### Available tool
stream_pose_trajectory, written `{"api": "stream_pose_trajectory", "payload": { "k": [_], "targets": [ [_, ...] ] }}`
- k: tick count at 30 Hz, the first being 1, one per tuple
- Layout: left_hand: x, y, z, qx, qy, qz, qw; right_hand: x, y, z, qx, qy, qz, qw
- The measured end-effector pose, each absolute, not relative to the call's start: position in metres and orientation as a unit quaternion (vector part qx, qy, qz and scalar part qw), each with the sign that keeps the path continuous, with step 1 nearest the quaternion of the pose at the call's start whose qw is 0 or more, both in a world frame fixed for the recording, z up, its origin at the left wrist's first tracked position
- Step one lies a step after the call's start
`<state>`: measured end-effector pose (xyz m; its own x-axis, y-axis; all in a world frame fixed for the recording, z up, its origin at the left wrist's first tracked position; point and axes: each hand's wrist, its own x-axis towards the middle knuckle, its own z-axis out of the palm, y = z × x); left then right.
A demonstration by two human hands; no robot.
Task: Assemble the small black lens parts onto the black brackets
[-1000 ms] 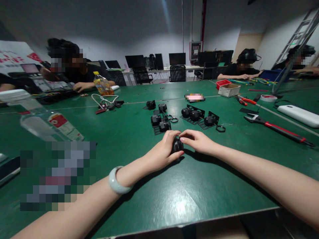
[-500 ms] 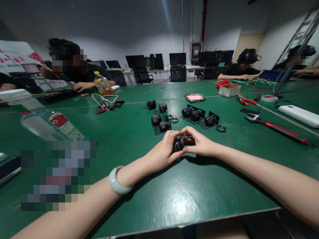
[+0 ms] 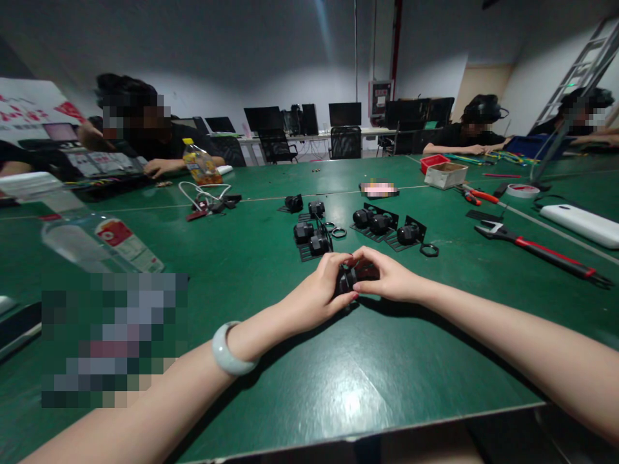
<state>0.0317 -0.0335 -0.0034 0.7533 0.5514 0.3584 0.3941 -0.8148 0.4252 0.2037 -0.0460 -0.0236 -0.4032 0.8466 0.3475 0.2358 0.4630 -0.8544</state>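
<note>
Right hand (image 3: pixel 393 278) has shifted slightly, gripping a chunky black fitting (image 3: pixel 347 280) alongside left hand (image 3: pixel 320 289).

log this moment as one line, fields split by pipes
left hand: gripping small black cylindrical fitting | right hand: fingers on same fitting | nearby: black hexagonal ring, red-and-black adjustable wrench, green table
</note>
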Motion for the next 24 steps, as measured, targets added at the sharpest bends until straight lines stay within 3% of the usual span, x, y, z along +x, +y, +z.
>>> {"api": "stream_pose_trajectory", "payload": {
  "k": [12,24],
  "targets": [
    [0.0314,-0.0351,-0.0021,0.921,0.268,0.234,0.161,0.2074,-0.0406,-0.0223,-0.371,-0.732,0.425,0.382],
    [0.0315,-0.035,-0.0032,0.919,0.262,0.245,0.164,0.2079,-0.039,-0.0209,-0.396,-0.745,0.396,0.362]
  ]
}}
